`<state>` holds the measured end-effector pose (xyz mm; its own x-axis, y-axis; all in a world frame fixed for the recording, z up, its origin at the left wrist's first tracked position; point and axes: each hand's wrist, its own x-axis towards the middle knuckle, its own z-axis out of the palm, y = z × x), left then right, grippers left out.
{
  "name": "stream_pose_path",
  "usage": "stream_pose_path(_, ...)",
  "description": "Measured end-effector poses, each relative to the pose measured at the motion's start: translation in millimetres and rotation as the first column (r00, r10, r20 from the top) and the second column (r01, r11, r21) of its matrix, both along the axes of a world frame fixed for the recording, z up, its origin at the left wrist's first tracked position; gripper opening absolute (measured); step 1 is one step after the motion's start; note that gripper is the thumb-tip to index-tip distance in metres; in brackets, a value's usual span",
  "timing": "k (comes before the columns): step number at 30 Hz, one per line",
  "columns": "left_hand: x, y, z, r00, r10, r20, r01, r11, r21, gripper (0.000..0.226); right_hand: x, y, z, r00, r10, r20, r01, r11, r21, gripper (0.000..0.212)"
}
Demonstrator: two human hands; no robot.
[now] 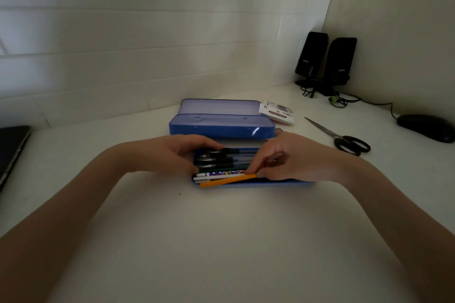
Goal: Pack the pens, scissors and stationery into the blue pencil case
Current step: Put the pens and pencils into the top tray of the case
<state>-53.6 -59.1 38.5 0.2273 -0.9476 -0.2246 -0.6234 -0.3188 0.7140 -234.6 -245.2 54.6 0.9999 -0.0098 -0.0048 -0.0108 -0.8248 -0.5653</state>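
Note:
The blue pencil case [290, 183] lies open in the middle of the white desk, its inner tray [221, 128] raised behind and the lid [219, 106] lying flat beyond. Several pens [226, 158] lie side by side in the bottom compartment, with a patterned pen [221, 174] and an orange pencil [226, 181] nearest me. My left hand [177, 152] rests on the pens' left ends, fingers curved over them. My right hand [293, 160] touches the pens at the right, fingertips on the orange pencil. The black-handled scissors [344, 139] lie to the right. A sticky-note pack [277, 112] sits behind the case.
Two black speakers [327, 61] with cables stand in the back right corner. A black mouse [426, 128] lies at the far right. A dark laptop [12, 150] sits at the left edge. A tiled wall runs behind the desk.

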Motion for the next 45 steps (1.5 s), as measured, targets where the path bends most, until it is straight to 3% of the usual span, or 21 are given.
stream_pose_path(5,0.8,-0.4,0.5,0.999,0.046,-0.002,-0.046,0.999,-0.019,0.040,1.0,1.0,-1.7,1.000,0.000,0.014,0.000,0.999,0.046,0.014)
stream_pose_path(14,-1.4,-0.9,-0.2,0.999,0.007,0.050,-0.008,1.000,0.022,0.069,3.9,2.3,-6.9,1.000,0.004,0.019,-0.005,1.000,0.019,0.011)
stream_pose_path(29,-1.6,-1.8,-3.9,1.000,-0.003,0.019,0.003,1.000,0.000,0.071,5.2,14.7,-6.6,0.999,0.029,0.023,-0.026,0.992,-0.120,0.014)
stream_pose_path(33,-1.2,-0.1,-4.2,1.000,-0.014,0.026,0.014,1.000,0.017,0.071,4.5,12.3,-6.2,0.999,0.034,0.023,-0.032,0.995,-0.093,0.016)
stream_pose_path(37,-1.9,-2.1,-4.6,0.999,0.034,0.030,-0.035,0.998,0.054,0.049,5.6,3.6,-6.9,0.973,-0.102,0.209,0.115,0.992,-0.054,0.020)
stream_pose_path(39,-2.3,-3.2,-5.3,0.998,0.045,0.052,-0.048,0.997,0.063,0.049,8.5,-3.0,-10.7,0.942,-0.195,0.274,0.220,0.974,-0.061,0.023)
stream_pose_path(45,-3.8,-4.1,-6.0,0.996,0.033,0.077,-0.040,0.995,0.094,0.057,11.3,-15.9,-22.5,0.939,-0.250,0.238,0.298,0.935,-0.193,0.024)
